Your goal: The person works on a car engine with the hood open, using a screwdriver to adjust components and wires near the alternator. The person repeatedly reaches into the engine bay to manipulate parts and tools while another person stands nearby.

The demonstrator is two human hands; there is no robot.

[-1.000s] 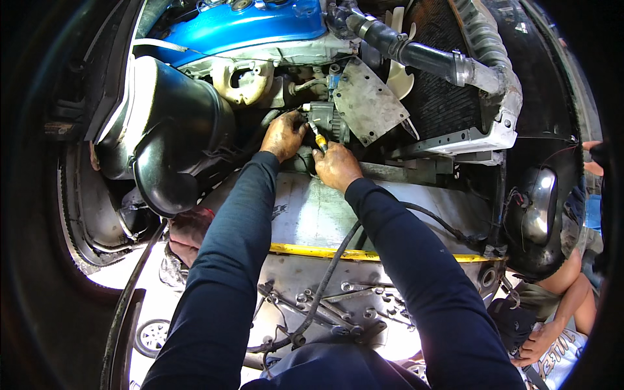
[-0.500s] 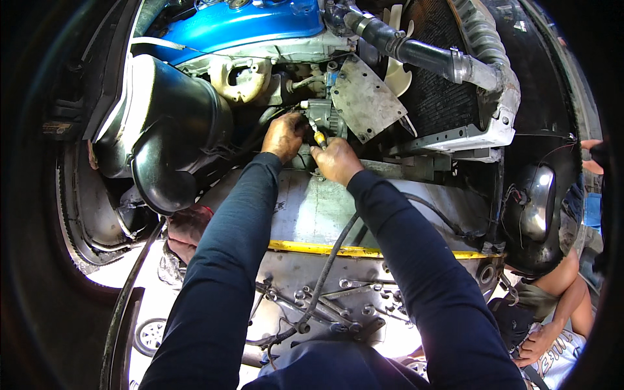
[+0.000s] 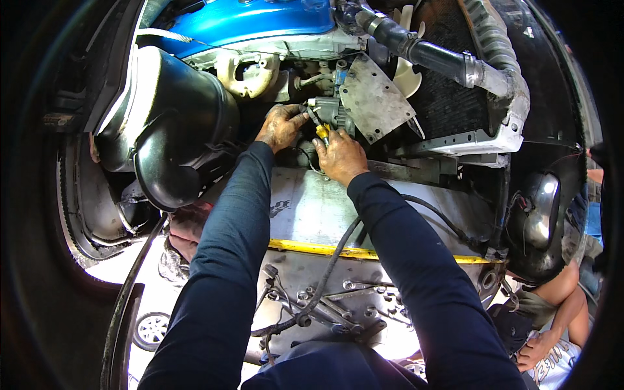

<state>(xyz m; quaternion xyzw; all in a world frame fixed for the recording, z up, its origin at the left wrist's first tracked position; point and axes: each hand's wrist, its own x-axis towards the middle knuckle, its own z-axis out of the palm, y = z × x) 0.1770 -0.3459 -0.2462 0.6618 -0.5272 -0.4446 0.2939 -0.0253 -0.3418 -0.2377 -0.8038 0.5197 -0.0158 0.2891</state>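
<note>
My right hand (image 3: 342, 155) is closed round a small hand tool (image 3: 322, 132) with a yellow grip and a narrow metal front; its exact kind is hard to make out. The tool's front end points up and left toward my left hand (image 3: 282, 125). That hand is closed in a pinch, thumb and forefinger together at the tool's tip, and what lies between them is too small to name. Just beyond both hands sits a finned metal alternator (image 3: 329, 112) in the engine bay. A thin dark cable (image 3: 311, 161) loops below the hands.
A blue valve cover (image 3: 253, 23) lies at the far side. A perforated metal plate (image 3: 379, 99) and a radiator (image 3: 455, 84) stand to the right, a black air duct (image 3: 175, 123) to the left. Several wrenches (image 3: 338, 309) rest nearer me. Another person's hand (image 3: 536, 351) shows at lower right.
The view has shifted slightly. My right hand's fingers have spread a little along the yellow grip, and the left thumb has come into sight beside the tool's tip.
</note>
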